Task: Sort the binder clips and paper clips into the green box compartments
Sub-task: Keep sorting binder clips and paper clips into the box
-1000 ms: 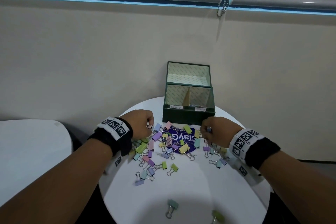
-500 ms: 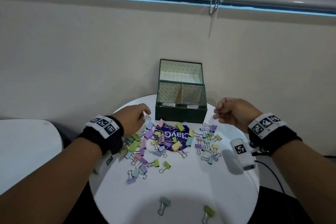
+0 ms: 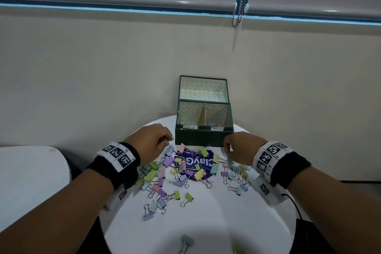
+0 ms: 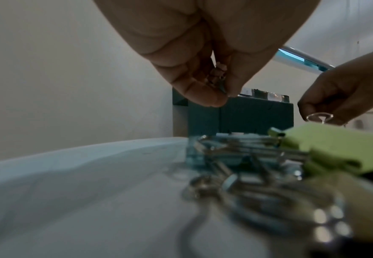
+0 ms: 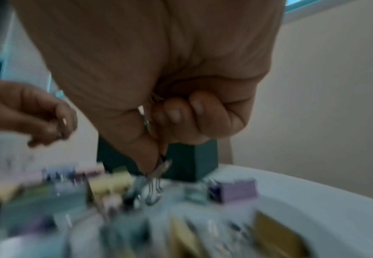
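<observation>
The green box (image 3: pixel 204 136) stands open at the back of the round white table (image 3: pixel 208 225), with two labelled compartments split by a divider. Pastel binder clips (image 3: pixel 185 173) and wire paper clips lie scattered in front of it. My left hand (image 3: pixel 168 140) hovers at the box's front left corner and pinches small pinkish paper clips (image 4: pixel 218 75). My right hand (image 3: pixel 226 151) is low over the pile by the box's front right corner. Its thumb and finger pinch a silver paper clip (image 5: pixel 156 174) that hangs down; the right wrist view is blurred.
A round blue printed card (image 3: pixel 195 164) lies under the pile. Two stray binder clips (image 3: pixel 186 241) sit near the table's front edge. A second white table (image 3: pixel 26 173) is at the left, a black cable (image 3: pixel 293 204) at the right, and a wall stands behind the box.
My right hand rose beside the box's right side half a second ago and has dropped back to the pile. My left hand stayed at the box's left corner.
</observation>
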Demonstrator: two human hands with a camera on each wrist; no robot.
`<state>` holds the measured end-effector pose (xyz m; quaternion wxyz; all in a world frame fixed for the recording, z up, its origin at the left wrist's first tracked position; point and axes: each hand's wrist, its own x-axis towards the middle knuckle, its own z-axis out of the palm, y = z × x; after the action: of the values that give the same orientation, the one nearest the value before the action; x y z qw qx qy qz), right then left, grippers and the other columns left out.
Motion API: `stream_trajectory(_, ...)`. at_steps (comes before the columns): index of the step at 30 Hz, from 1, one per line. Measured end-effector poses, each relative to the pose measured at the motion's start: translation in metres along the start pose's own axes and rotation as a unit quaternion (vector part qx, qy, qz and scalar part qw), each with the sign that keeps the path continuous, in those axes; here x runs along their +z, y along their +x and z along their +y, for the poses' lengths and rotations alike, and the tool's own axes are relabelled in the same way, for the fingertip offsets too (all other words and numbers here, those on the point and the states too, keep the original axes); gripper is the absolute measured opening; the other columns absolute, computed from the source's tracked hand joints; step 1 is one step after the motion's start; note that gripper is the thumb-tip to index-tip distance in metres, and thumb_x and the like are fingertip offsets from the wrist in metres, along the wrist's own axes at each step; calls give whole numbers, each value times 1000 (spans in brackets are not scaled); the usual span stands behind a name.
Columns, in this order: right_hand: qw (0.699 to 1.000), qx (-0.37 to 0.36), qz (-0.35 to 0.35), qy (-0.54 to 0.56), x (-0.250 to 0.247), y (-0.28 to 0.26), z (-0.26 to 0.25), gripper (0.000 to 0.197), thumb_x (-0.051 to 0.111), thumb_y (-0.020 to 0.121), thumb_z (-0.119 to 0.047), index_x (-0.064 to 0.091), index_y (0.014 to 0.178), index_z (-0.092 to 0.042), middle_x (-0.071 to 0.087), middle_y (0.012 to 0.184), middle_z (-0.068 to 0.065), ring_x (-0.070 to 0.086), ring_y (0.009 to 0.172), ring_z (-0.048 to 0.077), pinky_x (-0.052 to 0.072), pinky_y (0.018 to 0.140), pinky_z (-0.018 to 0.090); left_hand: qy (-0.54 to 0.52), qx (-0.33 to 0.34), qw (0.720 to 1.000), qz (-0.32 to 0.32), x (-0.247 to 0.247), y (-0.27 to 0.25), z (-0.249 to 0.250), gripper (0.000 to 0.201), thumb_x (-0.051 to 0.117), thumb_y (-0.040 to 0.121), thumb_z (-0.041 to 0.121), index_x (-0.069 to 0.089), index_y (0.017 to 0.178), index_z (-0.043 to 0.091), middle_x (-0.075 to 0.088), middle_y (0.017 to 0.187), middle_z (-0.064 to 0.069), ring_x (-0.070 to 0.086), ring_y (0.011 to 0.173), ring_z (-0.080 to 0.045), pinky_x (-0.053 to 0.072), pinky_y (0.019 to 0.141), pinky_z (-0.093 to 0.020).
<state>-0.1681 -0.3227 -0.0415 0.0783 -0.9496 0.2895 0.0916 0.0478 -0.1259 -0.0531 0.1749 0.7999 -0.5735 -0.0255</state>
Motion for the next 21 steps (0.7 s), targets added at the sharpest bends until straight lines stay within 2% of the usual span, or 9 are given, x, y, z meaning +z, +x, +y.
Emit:
stream_trajectory(3, 994, -46, 31, 93, -18, -1, -7, 12, 54, 94, -15, 65, 90, -12, 64, 81, -2, 54, 66, 11, 46, 59, 18, -7, 19, 1000, -2, -8, 9, 11, 14, 58, 98, 25, 64, 110, 29, 54, 94, 16, 51, 83, -5, 38, 76, -19)
stream_trajectory(5, 977, -60, 66, 192, -33, 4, -15, 14, 56, 97, -16, 64, 94, -5, 62, 80, -1, 52, 64, 9, 44, 58, 17, -21, 24, 999, 11, -19, 21, 21, 11, 60, 97, 25, 60, 102, 35, 53, 89, 18, 51, 79, -2, 37, 70, -17)
stream_trajectory(8, 943, -51, 158, 289, -53, 23, -30, 15, 58, 97, -16, 65, 96, -3, 62, 82, -5, 55, 69, 9, 46, 62, 20, -51, 11, 997, 54, -30, 48, 36, 9, 61, 96, 25, 55, 97, 32, 56, 86, 16, 54, 77, -1, 37, 64, -14)
stream_trajectory(11, 922, -20, 192, 336, -61, 45, -47, 6, 63, 95, -18, 67, 93, -14, 66, 88, -4, 62, 79, 12, 53, 73, 27, -56, -18, 996, 62, -30, 73, 46, 12, 66, 93, 27, 59, 103, 25, 64, 94, 7, 60, 84, -12, 44, 70, -20)
stream_trajectory(13, 923, -27, 169, 345, -63, 52, -52, 8, 66, 95, -20, 69, 101, -15, 70, 96, -2, 64, 82, 11, 53, 75, 27, -61, -37, 996, 44, -28, 84, 48, 27, 70, 90, 29, 61, 114, 24, 67, 106, 2, 62, 90, -14, 48, 78, -25)
stream_trajectory(15, 930, -41, 150, 332, -63, 50, -48, 24, 68, 94, -23, 69, 117, -18, 68, 113, -6, 63, 95, 8, 50, 82, 24, -51, -42, 997, 28, -28, 85, 46, 40, 72, 88, 30, 59, 125, 25, 64, 119, 2, 62, 97, -15, 49, 85, -27)
stream_trajectory(17, 935, -51, 171, 305, -61, 38, -35, 28, 67, 95, -24, 67, 123, -23, 60, 118, -15, 58, 107, 5, 49, 88, 23, -33, -33, 998, 42, -29, 76, 39, 38, 70, 90, 28, 59, 126, 27, 57, 121, 5, 61, 95, -12, 47, 87, -27)
stream_trajectory(20, 941, -45, 206, 265, -47, 7, 1, 9, 63, 97, -21, 67, 97, -29, 67, 99, -15, 63, 88, 5, 46, 74, 18, -28, -17, 998, 47, -34, 47, 22, 17, 64, 93, 26, 59, 105, 36, 55, 104, 14, 56, 81, -2, 47, 81, -25)
stream_trajectory(21, 948, -37, 205, 241, -39, -3, 15, 13, 63, 96, -20, 64, 87, -29, 67, 89, -13, 62, 81, 6, 45, 71, 19, -18, -17, 1000, 17, -35, 35, 16, 15, 63, 94, 26, 57, 101, 39, 57, 101, 16, 56, 81, -2, 48, 80, -25)
